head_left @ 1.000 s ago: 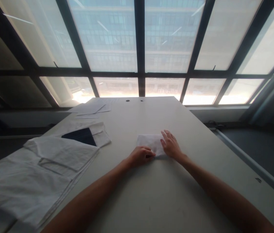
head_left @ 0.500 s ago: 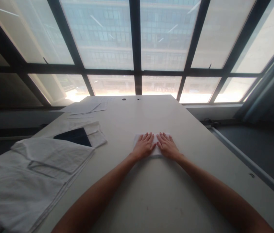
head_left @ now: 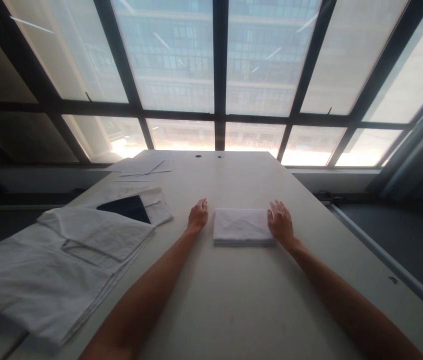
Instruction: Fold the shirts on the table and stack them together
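Observation:
A white cloth (head_left: 242, 227), folded into a flat rectangular stack, lies on the white table (head_left: 234, 290) in front of me. My left hand (head_left: 198, 216) is a short gap to the left of the folded cloth, turned partly on its side, with loosely bent fingers and nothing visible in it. At the cloth's right end, my right hand (head_left: 281, 221) has its fingers stretched out, and its inner side touches or nearly touches the edge.
On the left lies a large pile of white cloth (head_left: 84, 270), with a dark blue flat piece (head_left: 127, 209) partly under it. Paper sheets (head_left: 144, 167) lie at the far left. Large windows (head_left: 181, 60) stand beyond the table, and a grey curtain (head_left: 414, 145) hangs at right.
Both hands were flat on top of the folded cloth. They have moved apart, the left hand to the left and the right hand to the right, uncovering the cloth. The view has shifted slightly.

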### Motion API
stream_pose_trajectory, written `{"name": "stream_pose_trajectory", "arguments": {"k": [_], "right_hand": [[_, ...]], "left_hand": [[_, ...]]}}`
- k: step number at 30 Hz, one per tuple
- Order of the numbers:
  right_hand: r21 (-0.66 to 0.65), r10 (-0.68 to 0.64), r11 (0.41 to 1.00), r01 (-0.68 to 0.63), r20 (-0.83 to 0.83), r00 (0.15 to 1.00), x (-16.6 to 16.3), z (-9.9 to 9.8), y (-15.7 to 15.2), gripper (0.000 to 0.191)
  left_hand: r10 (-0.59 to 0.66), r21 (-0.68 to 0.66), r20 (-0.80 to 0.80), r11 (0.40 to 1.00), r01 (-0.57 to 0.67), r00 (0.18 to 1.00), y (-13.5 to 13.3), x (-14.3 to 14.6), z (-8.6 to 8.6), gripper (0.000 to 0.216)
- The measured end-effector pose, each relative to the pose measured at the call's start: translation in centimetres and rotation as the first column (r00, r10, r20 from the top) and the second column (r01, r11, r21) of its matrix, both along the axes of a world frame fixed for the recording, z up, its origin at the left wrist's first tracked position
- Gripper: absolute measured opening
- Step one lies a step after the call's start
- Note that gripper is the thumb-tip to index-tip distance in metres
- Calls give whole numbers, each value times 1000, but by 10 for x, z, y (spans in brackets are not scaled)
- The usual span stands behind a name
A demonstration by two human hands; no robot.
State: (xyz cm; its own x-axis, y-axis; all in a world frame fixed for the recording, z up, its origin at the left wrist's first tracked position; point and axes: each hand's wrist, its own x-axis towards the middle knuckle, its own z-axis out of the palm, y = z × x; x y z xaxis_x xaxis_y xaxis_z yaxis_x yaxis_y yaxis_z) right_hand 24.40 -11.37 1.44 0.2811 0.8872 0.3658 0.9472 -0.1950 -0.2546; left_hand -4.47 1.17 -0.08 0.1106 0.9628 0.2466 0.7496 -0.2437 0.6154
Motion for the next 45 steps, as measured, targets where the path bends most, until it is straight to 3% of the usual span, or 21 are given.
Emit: {"name": "stream_pose_trajectory", "arguments": {"k": [2,5,9,13,20,29,34,40,45], "right_hand": [[8,171,985,-171,20,985,-36,4,-16,51],[-133,349,929,-346,-2,937,-94,-3,-44,59],[-350,355,865,-359,-77,932,-134,-20,-67,76],[-389,364,845,-368,-88,927,-130,-23,-70,78],[-370,290,890,-267,7,957,-82,-20,-39,71],[-360,136,928,-96,89,987,46,-24,66,66],[-359,92,932,-54,88,992,100,-25,129,67],[-324,99,944,-67,85,991,139,-27,194,63],[-270,69,962,-44,83,994,152,-28,220,60]], "left_hand": [[41,14,59,999,-42,997,1,-1,1,45],[52,30,118,998,-56,992,-2,-1,3,39],[38,32,148,999,-43,988,-6,1,3,35],[17,21,152,1000,-21,988,-7,2,3,34],[-5,19,145,1000,2,989,-9,6,2,35],[-23,12,103,1000,22,994,-15,12,3,35],[-102,39,99,994,99,990,-26,25,0,35],[-191,55,85,981,187,978,-31,36,-2,34],[-192,28,126,981,190,973,-29,35,0,35]]}}
